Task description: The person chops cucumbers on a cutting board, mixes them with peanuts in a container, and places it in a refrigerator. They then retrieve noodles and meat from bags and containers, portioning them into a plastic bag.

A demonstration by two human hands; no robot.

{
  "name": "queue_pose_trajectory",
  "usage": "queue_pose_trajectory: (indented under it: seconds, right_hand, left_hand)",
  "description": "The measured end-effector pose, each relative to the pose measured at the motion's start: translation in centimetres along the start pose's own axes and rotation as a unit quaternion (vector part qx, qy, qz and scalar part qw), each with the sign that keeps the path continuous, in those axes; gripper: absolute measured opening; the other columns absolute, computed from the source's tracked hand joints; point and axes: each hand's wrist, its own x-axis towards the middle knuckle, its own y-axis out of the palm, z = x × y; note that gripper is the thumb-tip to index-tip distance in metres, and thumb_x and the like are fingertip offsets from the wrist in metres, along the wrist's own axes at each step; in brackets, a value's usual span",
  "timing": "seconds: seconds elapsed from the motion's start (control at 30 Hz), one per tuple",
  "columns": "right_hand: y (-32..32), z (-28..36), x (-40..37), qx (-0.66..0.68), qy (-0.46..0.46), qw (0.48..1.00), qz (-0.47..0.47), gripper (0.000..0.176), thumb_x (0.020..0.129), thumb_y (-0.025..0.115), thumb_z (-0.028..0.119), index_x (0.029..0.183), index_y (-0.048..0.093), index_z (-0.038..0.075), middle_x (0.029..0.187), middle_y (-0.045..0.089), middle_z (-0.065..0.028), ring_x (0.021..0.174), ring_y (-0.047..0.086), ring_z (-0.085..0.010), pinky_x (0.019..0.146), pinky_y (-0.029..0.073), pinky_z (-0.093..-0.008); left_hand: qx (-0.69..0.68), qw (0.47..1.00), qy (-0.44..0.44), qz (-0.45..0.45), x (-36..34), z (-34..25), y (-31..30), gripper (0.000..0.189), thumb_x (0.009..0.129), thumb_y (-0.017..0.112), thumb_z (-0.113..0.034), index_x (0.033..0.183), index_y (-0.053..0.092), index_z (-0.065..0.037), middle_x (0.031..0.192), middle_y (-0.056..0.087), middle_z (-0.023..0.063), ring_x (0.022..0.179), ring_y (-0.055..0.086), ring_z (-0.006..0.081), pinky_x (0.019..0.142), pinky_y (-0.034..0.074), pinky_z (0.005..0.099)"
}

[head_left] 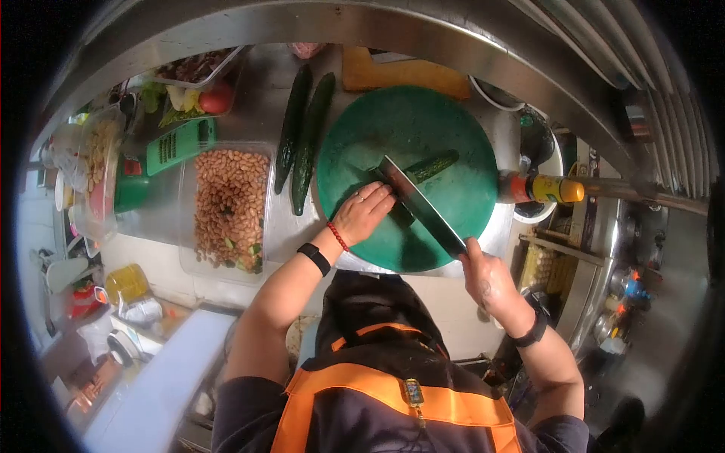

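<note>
A round green cutting board (362,136) lies in front of me. Across it a cucumber (432,166) lies at a slant, partly hidden by the cleaver and my fingers. My right hand (487,279) is wrapped round the handle of a cleaver (423,205), whose blade crosses the cucumber. My left hand (365,211) presses on the cucumber's near-left part, fingertips close to the blade. Two whole cucumbers (313,140) lie side by side just left of the board.
Left stands a clear tub of peanuts (230,200) with a green grater (181,145) beside it. A tray with a tomato (216,98) is farther back. A yellow-capped bottle (559,189) stands right of the board. A metal shelf edge (423,30) spans the far side.
</note>
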Motion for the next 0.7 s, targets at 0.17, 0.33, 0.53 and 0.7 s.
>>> queue_pose_trajectory:
  seconds: [0.17, 0.33, 0.53, 0.7]
  right_hand:
    - [3.9, -0.9, 3.0, -0.004, 0.003, 1.000, -0.003, 0.020, 0.086, 0.052, 0.009, 0.099, 0.039, 0.002, 0.059, 0.055, -0.0232, 0.059, 0.055, -0.0440, 0.052, 0.044, -0.0495]
    - [3.0, -1.3, 4.1, 0.006, -0.024, 0.999, -0.025, 0.015, 0.088, 0.047, 0.012, 0.098, 0.038, 0.004, 0.062, 0.058, -0.0208, 0.062, 0.059, -0.0421, 0.054, 0.047, -0.0493]
    - [1.1, 0.8, 0.8, -0.010, -0.013, 0.999, 0.030, 0.016, 0.088, 0.048, 0.012, 0.097, 0.039, 0.003, 0.060, 0.057, -0.0217, 0.062, 0.059, -0.0404, 0.054, 0.048, -0.0488]
    - [7.0, -0.3, 1.4, -0.035, -0.014, 0.999, -0.002, 0.016, 0.088, 0.047, 0.013, 0.098, 0.039, 0.003, 0.060, 0.057, -0.0224, 0.061, 0.059, -0.0408, 0.054, 0.047, -0.0493]
  left_hand:
    - [-0.002, 1.000, -0.012, 0.006, 0.5, -0.3, 0.0, 0.025, 0.075, 0.062, -0.008, 0.099, 0.059, -0.004, 0.105, 0.057, 0.0109, 0.102, 0.053, 0.0288, 0.084, 0.047, 0.0372]
    - [-0.002, 0.999, -0.023, 0.023, -1.2, -0.8, -0.8, 0.024, 0.073, 0.062, -0.006, 0.096, 0.060, -0.004, 0.103, 0.057, 0.0103, 0.101, 0.053, 0.0277, 0.083, 0.048, 0.0361]
    - [0.005, 0.999, -0.033, 0.012, -1.7, -1.0, -0.7, 0.019, 0.071, 0.062, -0.005, 0.091, 0.061, -0.005, 0.097, 0.056, 0.0087, 0.099, 0.053, 0.0268, 0.081, 0.048, 0.0353]
    - [-0.003, 0.998, -0.048, 0.049, -2.1, -1.6, -0.9, 0.018, 0.072, 0.063, -0.006, 0.089, 0.060, -0.005, 0.097, 0.056, 0.0097, 0.099, 0.053, 0.0275, 0.080, 0.048, 0.0361]
